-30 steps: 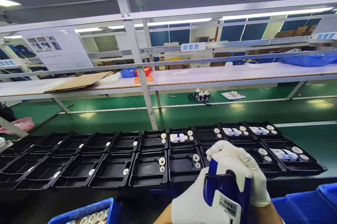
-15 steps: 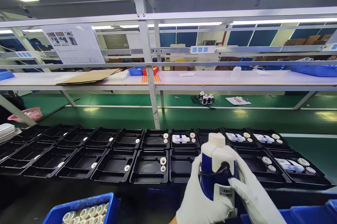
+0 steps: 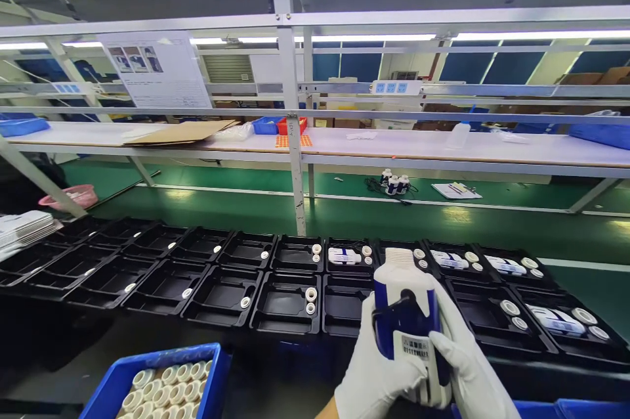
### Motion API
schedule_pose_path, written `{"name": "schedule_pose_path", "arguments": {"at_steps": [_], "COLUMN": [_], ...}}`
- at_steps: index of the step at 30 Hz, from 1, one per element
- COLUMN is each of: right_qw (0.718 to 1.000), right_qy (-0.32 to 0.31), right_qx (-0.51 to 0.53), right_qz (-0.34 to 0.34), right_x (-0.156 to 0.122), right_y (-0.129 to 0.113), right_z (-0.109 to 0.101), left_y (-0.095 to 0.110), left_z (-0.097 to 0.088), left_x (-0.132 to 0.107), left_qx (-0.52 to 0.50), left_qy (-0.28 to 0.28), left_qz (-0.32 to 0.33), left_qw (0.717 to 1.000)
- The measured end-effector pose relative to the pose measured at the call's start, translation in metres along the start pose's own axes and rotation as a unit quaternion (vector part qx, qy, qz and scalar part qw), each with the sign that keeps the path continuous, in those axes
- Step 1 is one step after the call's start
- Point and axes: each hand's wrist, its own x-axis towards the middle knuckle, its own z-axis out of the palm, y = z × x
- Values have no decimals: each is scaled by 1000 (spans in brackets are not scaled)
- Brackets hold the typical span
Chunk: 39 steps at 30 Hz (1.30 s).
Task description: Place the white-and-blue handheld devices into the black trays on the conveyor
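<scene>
Both gloved hands, left hand (image 3: 377,373) and right hand (image 3: 467,366), are now gripping the blue-and-white bottle (image 3: 406,314) upright, its threaded neck newly uncovered, above the black trays (image 3: 221,287).

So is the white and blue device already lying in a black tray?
No, both hands, left and right, hold the device upright above the trays.

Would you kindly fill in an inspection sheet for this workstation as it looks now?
Surface: green belt beyond two rows of black trays.
Job's things: white-and-blue device, upright, held by both hands.
Clutter: blue bin of white rings; some trays at right hold devices and rings.
Hands: left hand and right hand, white-gloved, grip the device.
Cables: black cable beside small bottles on the far belt.
Surroundings: metal-framed shelf, instruction sheet.
</scene>
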Motion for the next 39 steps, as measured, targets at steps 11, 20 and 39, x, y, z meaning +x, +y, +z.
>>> {"name": "schedule_pose_path", "arguments": {"at_steps": [11,20,39], "right_qw": [997,997,996], "right_qy": [-67,-63,-56], "right_qx": [-8,-34,0], "right_qz": [25,33,73], "right_x": [28,13,12], "right_y": [53,22,10], "right_z": [-29,13,-4], "left_y": [27,8,-28], "left_z": [-27,-37,-47], "left_x": [-6,-7,-16], "left_qx": [-85,-164,-217], "left_qy": [-56,-74,-192], "left_qz": [11,37,-132], "left_qw": [995,983,948]}}
